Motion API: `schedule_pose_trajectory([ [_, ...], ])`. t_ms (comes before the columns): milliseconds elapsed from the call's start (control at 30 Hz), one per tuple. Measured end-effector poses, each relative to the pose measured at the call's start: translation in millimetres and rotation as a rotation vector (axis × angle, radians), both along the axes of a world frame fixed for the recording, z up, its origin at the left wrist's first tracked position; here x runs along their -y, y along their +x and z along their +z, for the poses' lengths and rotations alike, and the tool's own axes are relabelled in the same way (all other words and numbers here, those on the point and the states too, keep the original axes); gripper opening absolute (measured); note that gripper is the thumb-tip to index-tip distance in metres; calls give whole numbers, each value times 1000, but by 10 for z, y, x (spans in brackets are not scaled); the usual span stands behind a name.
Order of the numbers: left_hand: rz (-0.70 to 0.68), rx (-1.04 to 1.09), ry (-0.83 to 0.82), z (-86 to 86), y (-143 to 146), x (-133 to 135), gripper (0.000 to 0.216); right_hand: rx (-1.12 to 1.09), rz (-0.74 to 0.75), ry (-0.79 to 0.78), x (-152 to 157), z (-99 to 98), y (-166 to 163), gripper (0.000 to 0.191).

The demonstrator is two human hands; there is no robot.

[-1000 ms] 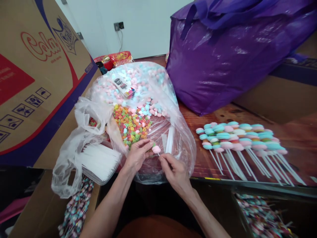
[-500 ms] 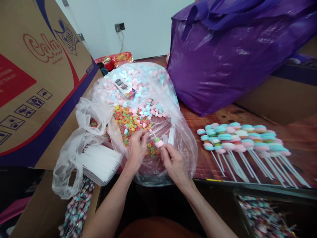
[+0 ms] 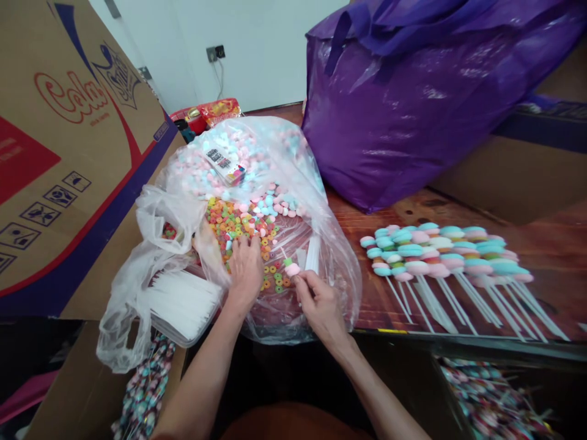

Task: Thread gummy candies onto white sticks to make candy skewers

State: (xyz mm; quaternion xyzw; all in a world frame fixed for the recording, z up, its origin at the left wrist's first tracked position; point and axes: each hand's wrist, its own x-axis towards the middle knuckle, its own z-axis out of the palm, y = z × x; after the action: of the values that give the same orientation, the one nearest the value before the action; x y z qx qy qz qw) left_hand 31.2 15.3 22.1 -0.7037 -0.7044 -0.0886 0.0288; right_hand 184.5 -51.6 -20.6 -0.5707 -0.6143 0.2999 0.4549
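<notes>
My right hand [image 3: 321,299] pinches a candy skewer between thumb and forefinger. On its thin white stick sit a pink marshmallow [image 3: 292,269] and a green gummy piece, with the bare stick tip pointing up and left. My left hand [image 3: 246,266] is over a heap of ring-shaped gummy candies [image 3: 222,223] in orange, yellow, red and green. Its fingers are bent down and slightly apart, and their tips are hidden among the rings. Behind the heap, pink and blue marshmallows [image 3: 279,201] lie on a clear plastic bag [image 3: 342,269].
Finished marshmallow skewers [image 3: 440,250] lie in a row on the wooden table [image 3: 348,214]. A tub of white sticks [image 3: 183,302] stands at left beside a cardboard box [image 3: 87,159]. A purple bag [image 3: 389,116] is at the back right. More skewers [image 3: 147,385] fill a box below.
My left hand has left the skewer's tip and moved left and slightly up onto the gummy rings. My right hand still holds the skewer. The whole view has shifted slightly.
</notes>
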Motion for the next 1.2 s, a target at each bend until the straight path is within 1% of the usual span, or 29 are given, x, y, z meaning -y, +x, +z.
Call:
schedule_pose_trajectory([
  [100,-3,25,38,9,-12,-50,29,-7,4,-1,-4,-8,4,29],
  [200,-3,54,75,37,38,-180,29,-19,12,-1,-6,-17,3,30],
  [333,17,11,10,51,167,-353,29,-42,11,-17,-8,-27,-6,30],
  [467,61,-24,-23,16,230,-423,27,-57,12,-22,-7,-37,-10,31],
  [633,83,-8,27,-68,201,-462,30,-49,12,-5,-1,-17,0,31],
  [767,28,28,57,-89,173,-426,29,-51,5,12,2,7,-3,29],
  [867,-21,108,75,-55,141,-296,27,-61,4,20,3,7,-5,30],
  [967,-160,182,57,-51,103,-126,26,-100,-23,20,-3,-11,0,29],
  [1100,-373,350,-27,-143,48,-3,23,-172,-72,-1,-19,-41,12,30],
  [1167,-423,463,-46,-185,10,-5,21,-186,-76,-7,-24,-50,17,31],
  [1200,-417,518,-43,-195,-11,-15,21,-187,-76,-8,-24,-53,18,31],
])
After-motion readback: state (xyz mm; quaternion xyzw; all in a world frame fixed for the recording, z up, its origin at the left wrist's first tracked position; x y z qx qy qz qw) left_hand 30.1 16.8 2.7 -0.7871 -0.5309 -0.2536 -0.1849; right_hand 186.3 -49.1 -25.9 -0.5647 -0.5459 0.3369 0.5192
